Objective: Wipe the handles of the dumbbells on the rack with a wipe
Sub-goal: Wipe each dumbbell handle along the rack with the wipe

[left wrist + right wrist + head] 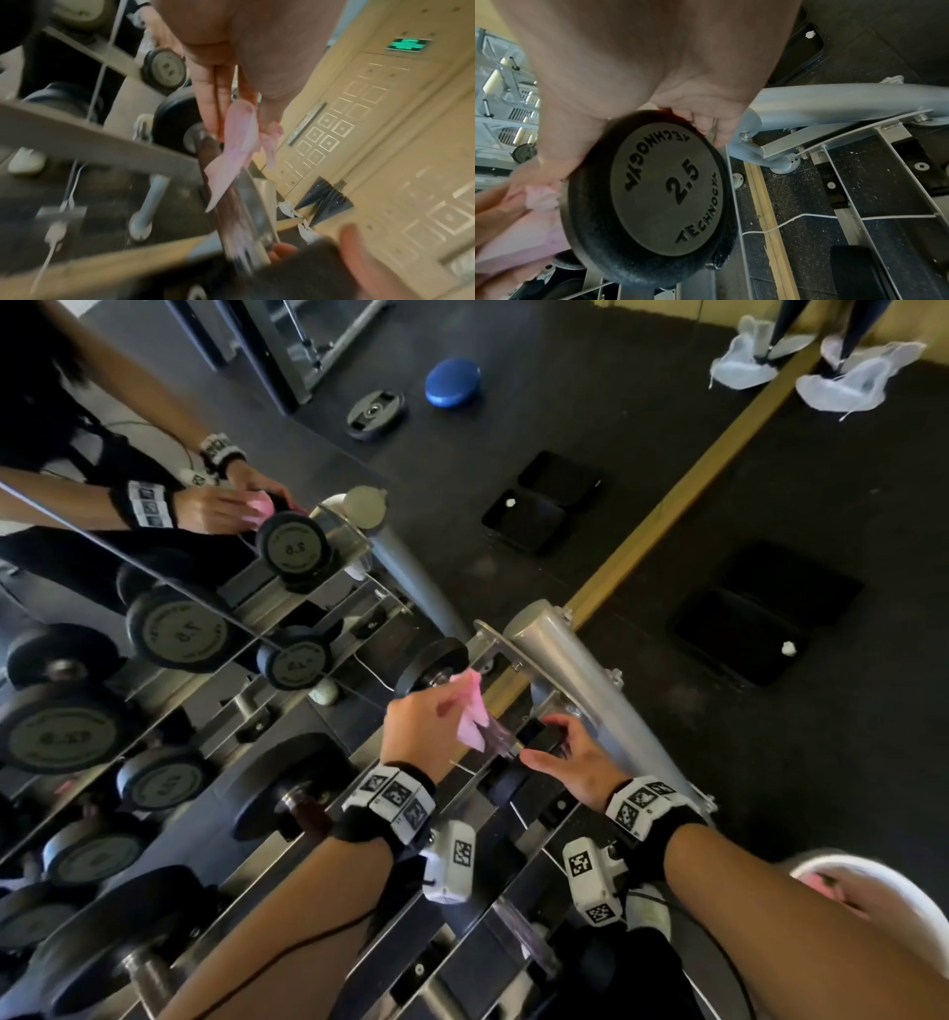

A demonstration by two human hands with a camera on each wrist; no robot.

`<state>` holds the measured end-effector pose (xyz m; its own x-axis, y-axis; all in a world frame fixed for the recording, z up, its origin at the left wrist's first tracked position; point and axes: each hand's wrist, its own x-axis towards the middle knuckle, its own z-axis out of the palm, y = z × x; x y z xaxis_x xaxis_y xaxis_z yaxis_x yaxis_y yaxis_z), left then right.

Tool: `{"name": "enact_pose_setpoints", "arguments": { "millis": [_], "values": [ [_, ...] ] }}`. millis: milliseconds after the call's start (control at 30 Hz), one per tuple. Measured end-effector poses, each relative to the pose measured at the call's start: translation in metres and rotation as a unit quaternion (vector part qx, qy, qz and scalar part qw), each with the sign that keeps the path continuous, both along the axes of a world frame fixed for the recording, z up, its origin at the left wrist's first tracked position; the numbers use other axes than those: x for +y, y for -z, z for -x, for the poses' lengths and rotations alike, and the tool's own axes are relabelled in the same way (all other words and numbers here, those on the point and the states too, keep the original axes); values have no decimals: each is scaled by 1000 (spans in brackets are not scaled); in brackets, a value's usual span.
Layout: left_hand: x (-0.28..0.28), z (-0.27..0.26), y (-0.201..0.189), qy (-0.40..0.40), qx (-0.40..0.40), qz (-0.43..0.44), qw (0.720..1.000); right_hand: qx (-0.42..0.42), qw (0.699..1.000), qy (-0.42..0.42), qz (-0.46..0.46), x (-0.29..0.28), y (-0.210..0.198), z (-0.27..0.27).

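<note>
My right hand [570, 757] is clamped round the near end plate of the little 2.5 dumbbell [659, 194], fingers curled over its rim, steadying it at about three o'clock from my left hand [426, 726]. Left hand's got the pink wipe [472, 711] pinched between thumb and fingers, and from the left wrist view the wipe [231, 150] trails down along the dark handle [216, 162]. It looks to be touching the handle, though the blur stops me swearing to it. The far plate sits up at twelve o'clock from the wipe, toward the mirror.

So where am I in the job? I'd say I'm mid-wipe on this smallest dumbbell at the right-hand end of the rack [580, 670]. Away at nine o'clock, bigger dumbbells [287, 793] sit on the rails, and more lower down at seven o'clock. Nothing tells me whether those handles have been cleaned. If they haven't, most of the work is ahead: finish this handle, then work across the rack.
</note>
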<state>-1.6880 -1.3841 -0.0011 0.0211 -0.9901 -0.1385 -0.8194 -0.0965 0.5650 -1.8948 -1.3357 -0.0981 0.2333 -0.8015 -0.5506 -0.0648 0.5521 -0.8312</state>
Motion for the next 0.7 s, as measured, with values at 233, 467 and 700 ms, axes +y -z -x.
{"name": "enact_pose_setpoints", "arguments": {
  "millis": [233,467,700],
  "values": [
    [-20,7,0,292,-149,3,945,-18,999,39,14,8,-10,-7],
    [-12,9,16,390,-269,-36,880,-40,998,54,-2,7,-12,-5],
    [-14,6,12,453,-250,-50,854,-51,997,53,-12,6,-10,-5]
  ]
}}
